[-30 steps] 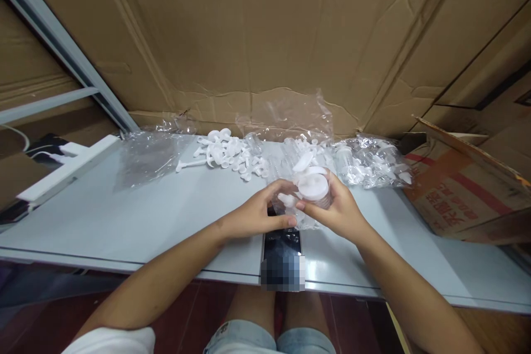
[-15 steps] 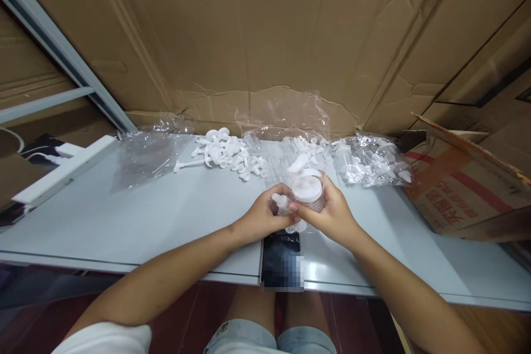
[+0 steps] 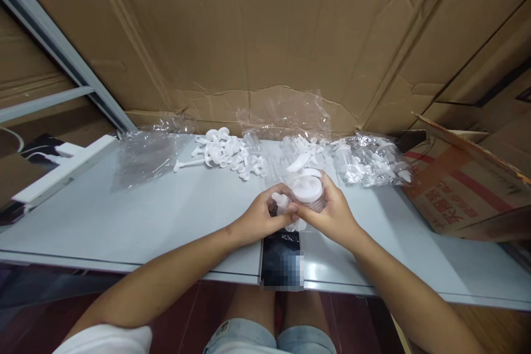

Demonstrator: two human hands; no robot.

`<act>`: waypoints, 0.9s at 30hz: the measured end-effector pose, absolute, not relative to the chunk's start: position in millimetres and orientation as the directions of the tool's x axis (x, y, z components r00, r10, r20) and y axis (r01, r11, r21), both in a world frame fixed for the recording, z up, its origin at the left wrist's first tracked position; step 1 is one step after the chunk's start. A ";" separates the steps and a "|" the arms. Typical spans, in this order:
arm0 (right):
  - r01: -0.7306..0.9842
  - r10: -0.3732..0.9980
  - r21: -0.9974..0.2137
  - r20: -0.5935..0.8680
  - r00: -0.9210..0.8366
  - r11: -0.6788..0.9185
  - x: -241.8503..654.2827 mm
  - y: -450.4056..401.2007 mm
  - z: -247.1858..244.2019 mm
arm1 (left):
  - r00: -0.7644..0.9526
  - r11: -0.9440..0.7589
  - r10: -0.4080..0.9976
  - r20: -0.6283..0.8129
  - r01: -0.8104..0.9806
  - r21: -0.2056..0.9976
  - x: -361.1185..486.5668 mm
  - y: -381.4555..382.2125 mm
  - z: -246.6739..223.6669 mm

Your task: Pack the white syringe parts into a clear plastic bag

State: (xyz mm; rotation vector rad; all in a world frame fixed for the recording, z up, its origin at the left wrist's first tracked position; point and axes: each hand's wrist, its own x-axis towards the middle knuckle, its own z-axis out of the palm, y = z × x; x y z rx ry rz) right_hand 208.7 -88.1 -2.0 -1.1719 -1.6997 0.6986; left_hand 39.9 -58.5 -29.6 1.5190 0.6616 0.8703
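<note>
One second on, the right hand [image 3: 338, 213] sits closer to the left hand [image 3: 259, 215]; its fingers grip a white-lidded jar [image 3: 307, 189] over the bench [image 3: 166, 210], while the left's curl around a small white piece [image 3: 281, 199], apparently steadying both.

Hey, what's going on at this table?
Someone is working bare-handed at the table. The right hand grips a round white-topped piece; the left hand curls around a small white part beside it. Beyond them lie a pile of white parts and, farther right, a filled clear bag. A dark flat device lies at the table's near edge.
</note>
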 end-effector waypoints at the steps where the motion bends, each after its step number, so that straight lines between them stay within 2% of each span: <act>1: 0.391 0.921 -0.836 0.373 -0.110 0.386 209.2 -87.5 -2.3 | 0.547 -0.167 0.819 0.174 -0.062 0.984 39.1 -58.4 -28.8; 5: 0.346 0.927 -0.860 0.358 -0.112 0.374 210.4 -85.4 -4.4 | 0.495 -0.231 0.839 0.228 -0.056 0.971 37.6 -57.2 -26.5; 12: 0.164 0.928 -0.926 0.301 -0.219 0.339 213.6 -81.1 -5.9 | 0.427 -0.192 0.887 0.177 -0.007 0.981 33.1 -54.5 -17.4; 16: 0.090 0.934 -0.945 0.292 -0.204 0.315 219.3 -77.1 -4.4 | 0.455 -0.146 0.880 0.136 -0.014 0.989 29.4 -52.6 -13.0; 20: 0.079 0.948 -0.948 0.298 -0.112 0.308 226.1 -75.8 1.0 | 0.505 -0.125 0.856 0.108 0.000 0.992 30.5 -55.3 -14.3; 24: 0.067 0.966 -0.964 0.256 -0.043 0.258 229.6 -76.3 7.0 | 0.597 -0.126 0.800 0.061 0.068 0.990 32.6 -58.1 -17.5; 27: 0.046 0.977 -0.976 0.210 -0.017 0.211 229.2 -75.6 7.7 | 0.685 -0.128 0.723 0.086 0.011 0.992 31.1 -56.1 -20.2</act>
